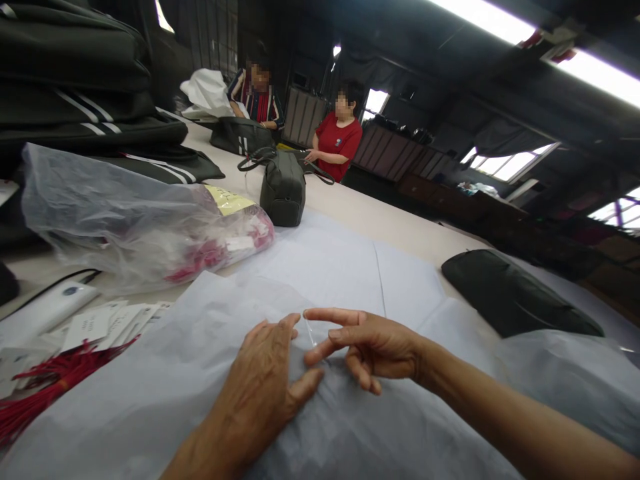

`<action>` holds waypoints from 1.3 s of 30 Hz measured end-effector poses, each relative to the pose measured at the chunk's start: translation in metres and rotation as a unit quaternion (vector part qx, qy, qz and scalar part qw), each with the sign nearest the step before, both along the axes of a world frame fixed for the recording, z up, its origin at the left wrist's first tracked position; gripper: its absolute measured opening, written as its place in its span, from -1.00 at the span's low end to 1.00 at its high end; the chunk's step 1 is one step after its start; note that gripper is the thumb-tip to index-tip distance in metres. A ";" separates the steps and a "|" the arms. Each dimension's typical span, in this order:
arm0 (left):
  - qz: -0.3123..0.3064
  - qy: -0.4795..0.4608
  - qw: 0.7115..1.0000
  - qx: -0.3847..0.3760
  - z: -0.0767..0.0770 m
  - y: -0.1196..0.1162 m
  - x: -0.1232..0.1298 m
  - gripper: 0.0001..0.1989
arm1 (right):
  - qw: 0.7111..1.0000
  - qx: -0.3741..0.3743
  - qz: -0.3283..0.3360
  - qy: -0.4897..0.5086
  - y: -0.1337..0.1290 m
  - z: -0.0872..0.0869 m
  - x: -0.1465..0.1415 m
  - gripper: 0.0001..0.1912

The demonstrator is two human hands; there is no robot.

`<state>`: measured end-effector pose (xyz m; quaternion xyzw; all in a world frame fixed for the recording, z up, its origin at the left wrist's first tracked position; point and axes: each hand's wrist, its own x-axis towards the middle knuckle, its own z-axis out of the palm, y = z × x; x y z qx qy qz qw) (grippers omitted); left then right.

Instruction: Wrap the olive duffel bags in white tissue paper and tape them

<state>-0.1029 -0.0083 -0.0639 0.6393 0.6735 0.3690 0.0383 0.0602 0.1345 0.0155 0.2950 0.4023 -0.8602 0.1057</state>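
Note:
A large sheet of thin whitish plastic (200,347) lies wrinkled over the near part of the table, with something dark beneath it. On it rests my left hand (270,373), palm down, fingers forward and thumb spread to the right. Just right of it is my right hand (370,343), index finger and thumb apart, the other fingers loosely curled. Between the fingertips of both hands runs a small clear shiny strip (311,332); whether it is gripped cannot be made out.
Tags with red strings (60,377), a white device (47,310) and a plastic bag (125,227) lie left. Dark bags (75,100) are stacked behind. A dark bag (285,190) stands ahead, another (515,290) lies right. Two people are across the table.

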 end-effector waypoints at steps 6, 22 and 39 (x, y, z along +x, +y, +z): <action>-0.041 0.040 0.998 -0.013 0.006 -0.001 -0.003 -0.43 | 0.991 -0.036 -0.100 -0.082 0.009 -0.018 0.000 -0.36; -0.069 0.073 0.994 -0.044 0.011 0.001 -0.005 -0.57 | 0.993 0.069 -0.069 -0.070 -0.007 -0.013 -0.002 -0.25; -0.089 0.076 0.986 -0.116 0.021 0.000 -0.005 -0.80 | 0.996 0.070 -0.038 -0.025 -0.009 -0.013 0.003 -0.32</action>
